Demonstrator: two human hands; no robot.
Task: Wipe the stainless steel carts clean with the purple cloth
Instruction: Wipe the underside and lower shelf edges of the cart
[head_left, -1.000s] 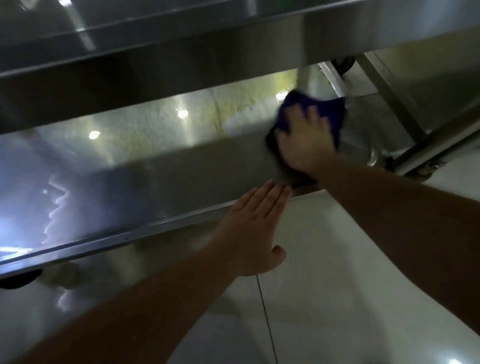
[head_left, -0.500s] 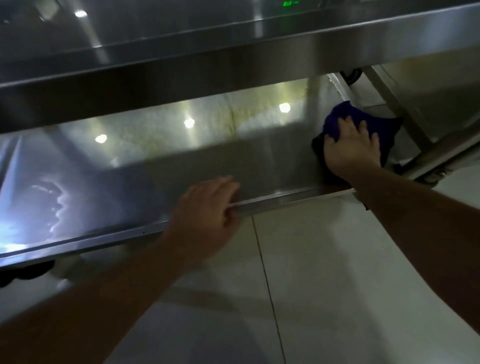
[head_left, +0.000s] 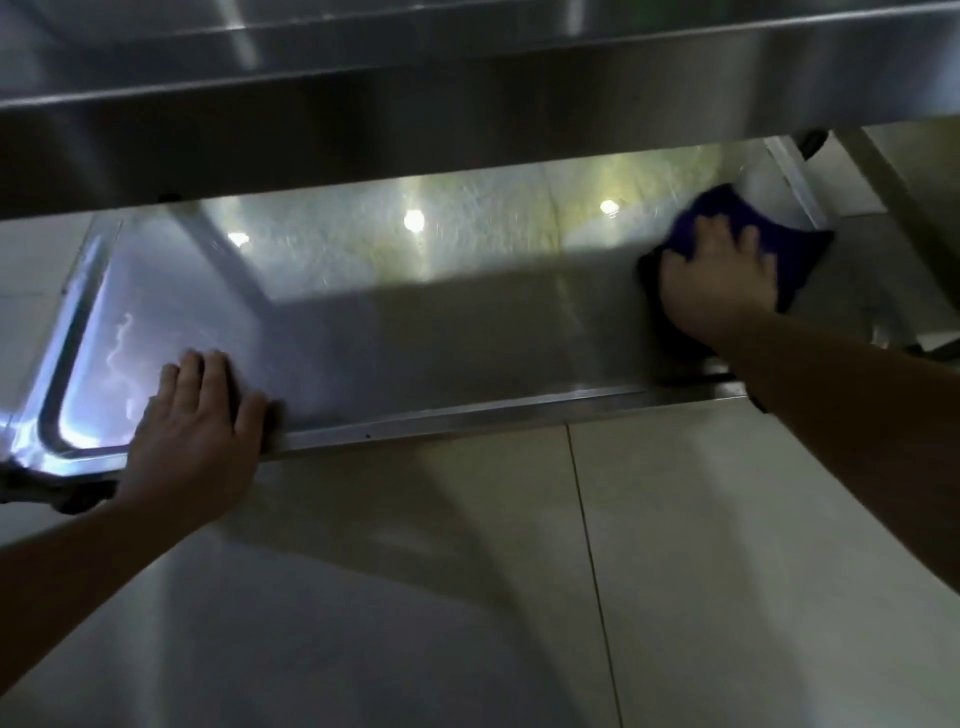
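The stainless steel cart's lower shelf (head_left: 426, 332) stretches across the middle of the head view, under the cart's upper shelf (head_left: 415, 104). At the shelf's right end lies the purple cloth (head_left: 748, 223), and my right hand (head_left: 719, 280) presses down on it with fingers spread over its top. My left hand (head_left: 197, 431) rests on the shelf's front rim near the left corner, its fingers laid onto the steel surface and its thumb along the rim. Part of the cloth is hidden under my right hand.
Pale floor tiles (head_left: 675, 571) fill the foreground below the shelf's front rim (head_left: 467, 415). A dark caster wheel (head_left: 67, 493) sits under the left corner. Steel legs and frame bars of another cart (head_left: 909, 208) stand at the right.
My left hand slid left along the front rim, from the middle to near the left corner. My right hand with the cloth moved toward the shelf's right end.
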